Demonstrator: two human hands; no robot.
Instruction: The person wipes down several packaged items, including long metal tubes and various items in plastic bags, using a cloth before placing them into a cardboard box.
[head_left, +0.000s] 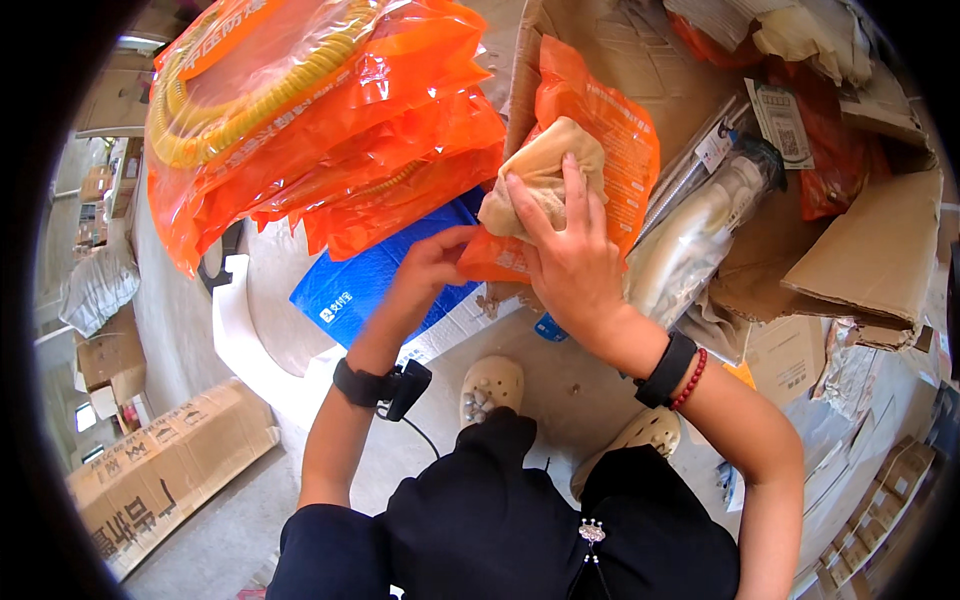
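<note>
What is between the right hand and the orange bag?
A beige cloth lies under the right hand, pressed against the orange bag. The left hand grips the bag's lower edge directly, with nothing between.

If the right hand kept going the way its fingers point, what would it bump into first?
The right hand points up and slightly left, already pressing a tan cloth on an orange packet. Beyond those, probably the cardboard box, though depth is unclear.

A matt beige cloth [545, 175] lies against a glossy orange plastic bag [610, 130]. More glossy, crinkled orange plastic bags [330, 110] sit beside rough brown cardboard [870, 255], a shiny blue plastic pouch [370, 280] and a smooth grey concrete floor [560, 375].
</note>
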